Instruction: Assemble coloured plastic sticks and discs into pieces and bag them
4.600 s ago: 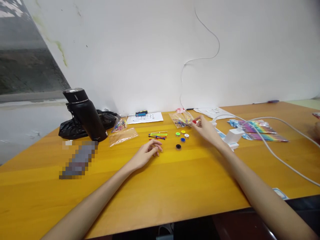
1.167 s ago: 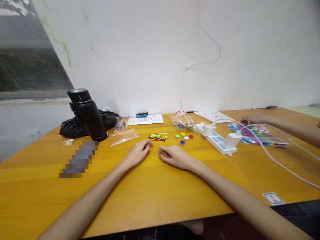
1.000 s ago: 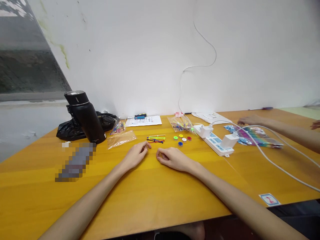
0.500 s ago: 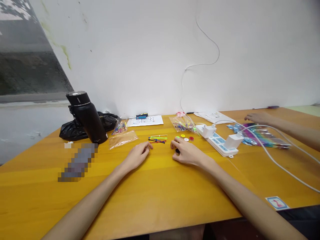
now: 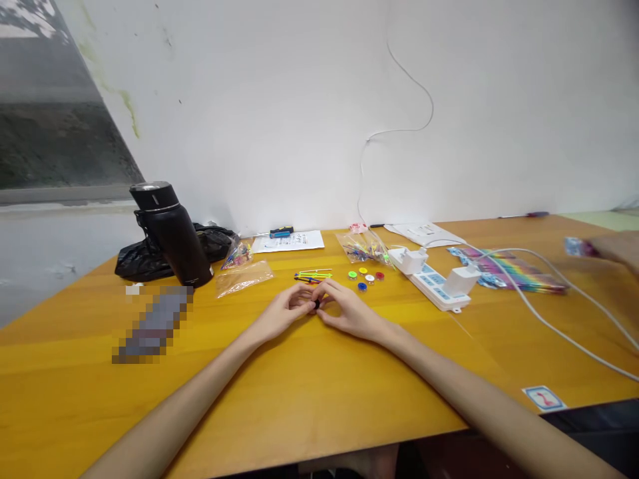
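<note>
My left hand [image 5: 279, 314] and my right hand [image 5: 349, 313] meet above the middle of the table [image 5: 319, 399]. Their fingertips pinch a small black disc [image 5: 317, 304] between them. Just beyond the fingers lie thin coloured plastic sticks [image 5: 313, 275], yellow-green, blue and red, partly hidden by the hands. To the right of these are several small round discs: a green disc [image 5: 352, 275], a yellow disc [image 5: 363, 271], a white disc [image 5: 369, 279], a red disc [image 5: 380, 275] and a blue disc [image 5: 362, 287].
Left: black bottle [image 5: 174, 233], black plastic bag [image 5: 132, 263], blurred-out flat object [image 5: 154, 326], clear bag [image 5: 244, 278]. Back: screwdriver [image 5: 281, 232] on paper [image 5: 304, 241], bag of small parts [image 5: 367, 249]. Right: power strip [image 5: 434, 286] with white cables, rainbow packet [image 5: 524, 269], another person's blurred hand [image 5: 614, 253].
My right hand has brought the black disc left from beside the coloured discs to my left hand. The other person's hand has moved right, now with a small packet at its fingers.
</note>
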A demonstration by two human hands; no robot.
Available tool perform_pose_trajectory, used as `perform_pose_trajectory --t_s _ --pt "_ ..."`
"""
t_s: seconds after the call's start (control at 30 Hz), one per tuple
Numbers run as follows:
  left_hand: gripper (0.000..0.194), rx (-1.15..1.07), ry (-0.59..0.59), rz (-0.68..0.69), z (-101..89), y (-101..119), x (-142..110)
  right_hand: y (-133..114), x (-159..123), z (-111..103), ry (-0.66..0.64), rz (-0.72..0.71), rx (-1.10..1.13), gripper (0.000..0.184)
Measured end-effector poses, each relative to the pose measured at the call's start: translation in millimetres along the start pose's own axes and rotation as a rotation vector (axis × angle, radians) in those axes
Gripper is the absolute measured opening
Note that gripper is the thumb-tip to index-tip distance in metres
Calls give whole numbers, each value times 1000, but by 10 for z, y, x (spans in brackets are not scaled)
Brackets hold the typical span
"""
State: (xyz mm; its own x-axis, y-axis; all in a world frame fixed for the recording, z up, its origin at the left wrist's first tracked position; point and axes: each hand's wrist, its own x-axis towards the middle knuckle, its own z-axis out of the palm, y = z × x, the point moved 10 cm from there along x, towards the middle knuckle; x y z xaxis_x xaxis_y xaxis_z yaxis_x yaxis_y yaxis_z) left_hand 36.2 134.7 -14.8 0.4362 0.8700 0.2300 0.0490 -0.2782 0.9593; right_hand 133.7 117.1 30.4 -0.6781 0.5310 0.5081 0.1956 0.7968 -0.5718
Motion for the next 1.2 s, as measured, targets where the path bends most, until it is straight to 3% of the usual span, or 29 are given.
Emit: perform_pose_trajectory --t_s 0.2,0.33,0.67,0.83,1.2 --pt "38 -185 264 -124 -327 -240 29 402 -84 -283 153 199 -295 23" --pt "42 -266 353 -141 -428 -302 19 604 -120 -289 107 252 -432 25" --pt "38 -231 341 -135 -392 -260 13 583 -82 -220 55 252 -510 23" --pt "37 -265 333 -127 -389 -291 23 607 -85 -237 78 267 -507 10" --pt "38 -206 297 -134 -353 -289 37 692 -85 -302 143 327 -488 4"
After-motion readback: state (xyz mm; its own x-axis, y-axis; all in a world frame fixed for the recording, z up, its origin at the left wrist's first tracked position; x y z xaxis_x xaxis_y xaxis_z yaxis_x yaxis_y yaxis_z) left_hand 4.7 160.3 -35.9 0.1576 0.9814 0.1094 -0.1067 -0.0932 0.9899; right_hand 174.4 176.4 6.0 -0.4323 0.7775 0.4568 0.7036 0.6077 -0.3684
